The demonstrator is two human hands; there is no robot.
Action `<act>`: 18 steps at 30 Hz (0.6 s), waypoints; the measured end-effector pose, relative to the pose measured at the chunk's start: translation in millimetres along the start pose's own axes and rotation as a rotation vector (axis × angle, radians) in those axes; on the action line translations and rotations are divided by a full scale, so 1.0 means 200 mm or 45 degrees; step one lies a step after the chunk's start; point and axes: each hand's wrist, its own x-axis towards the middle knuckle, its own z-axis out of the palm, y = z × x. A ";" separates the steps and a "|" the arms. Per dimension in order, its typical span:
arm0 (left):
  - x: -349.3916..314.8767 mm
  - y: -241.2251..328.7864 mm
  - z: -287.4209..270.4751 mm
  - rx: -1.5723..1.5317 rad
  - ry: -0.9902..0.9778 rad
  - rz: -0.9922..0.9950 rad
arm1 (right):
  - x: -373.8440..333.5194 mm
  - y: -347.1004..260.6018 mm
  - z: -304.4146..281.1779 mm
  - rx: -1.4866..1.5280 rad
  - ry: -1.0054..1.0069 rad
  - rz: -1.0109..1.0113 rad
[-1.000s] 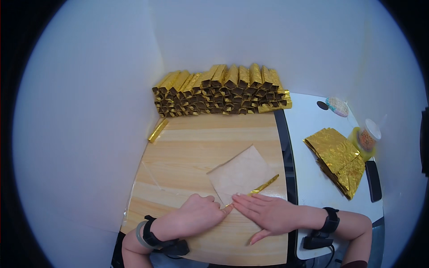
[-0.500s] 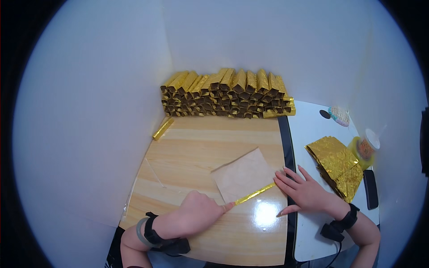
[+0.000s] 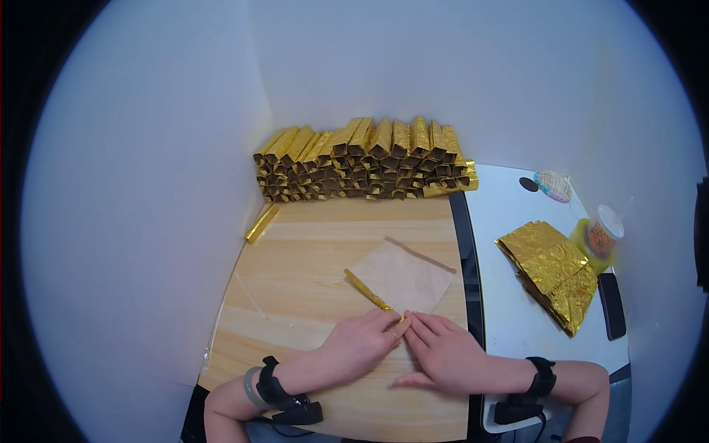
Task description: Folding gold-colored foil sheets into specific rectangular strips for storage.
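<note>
A square sheet of foil paper [image 3: 406, 275] lies on the wood-grain table, its pale back facing up. A narrow gold fold [image 3: 367, 291] runs along its lower-left edge. My left hand [image 3: 358, 345] is closed, with bent fingers gripping the folded edge near the sheet's closest corner; the fingertips are partly hidden. Beside it, my right hand [image 3: 449, 359] lies nearly flat, fingers stretched out and thumb apart. Its fingertips touch the same corner, right against the left fingers.
Stacked gold paper tubes [image 3: 354, 166] line the table's back. One gold piece [image 3: 261, 224] lies at the left edge. On the white table to the right are folded gold sheets [image 3: 548, 258], a lidded cup [image 3: 602, 235], a black phone-like slab [image 3: 611, 306] and a knitted item [image 3: 552, 186].
The sheet has turned, so its gold fold has gone from the lower-right edge to the lower-left. My right hand has moved left, up against my left hand.
</note>
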 end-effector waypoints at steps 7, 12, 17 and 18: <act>0.01 -0.05 0.05 -0.157 -0.011 -0.038 | -0.01 0.41 -0.13 0.254 0.375 0.453; 0.02 -0.08 0.07 -0.160 0.060 -0.022 | -0.04 0.48 -0.07 0.343 0.165 0.252; 0.00 -0.11 0.05 -0.063 0.058 -0.008 | -0.05 0.46 -0.05 0.474 0.124 0.166; 0.00 -0.10 0.03 -0.062 0.050 -0.002 | -0.05 0.46 -0.05 0.476 0.128 0.176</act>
